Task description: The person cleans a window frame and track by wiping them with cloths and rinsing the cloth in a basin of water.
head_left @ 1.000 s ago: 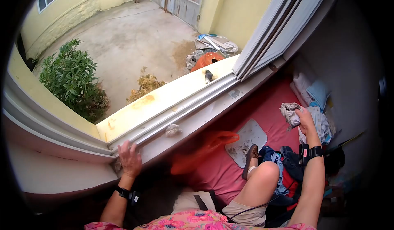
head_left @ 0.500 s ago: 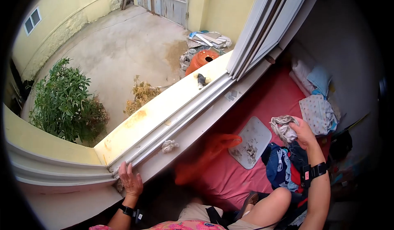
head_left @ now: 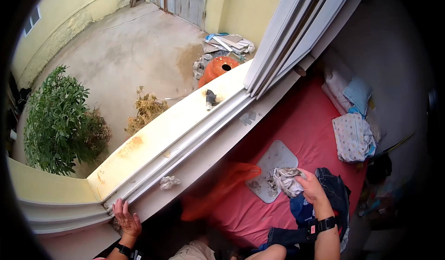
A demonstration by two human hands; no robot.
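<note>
My right hand [head_left: 314, 187] grips a crumpled, dirty white rag [head_left: 289, 181] over the edge of a white tray [head_left: 279, 154] with dark debris in it. The tray lies on a red bed sheet [head_left: 303, 121]. My left hand [head_left: 126, 217] rests with fingers apart at the lower corner of the white window frame [head_left: 178, 154], holding nothing that I can see. Further along the inner sill lies a small crumpled white wad [head_left: 169, 182]. Between sill and tray sits an orange-red plastic bag [head_left: 222, 186].
Dark clothes [head_left: 334, 186] lie beside my right forearm, and folded cloths [head_left: 353, 137] sit at the bed's far edge. A black pipe fitting [head_left: 211, 97] stands on the outer ledge. Outside are a green bush [head_left: 58, 121] and an orange barrel [head_left: 218, 70].
My right hand has moved left and down with the rag, from above the clothes to the tray's edge. My left hand stays at the frame corner. The whole view has shifted slightly.
</note>
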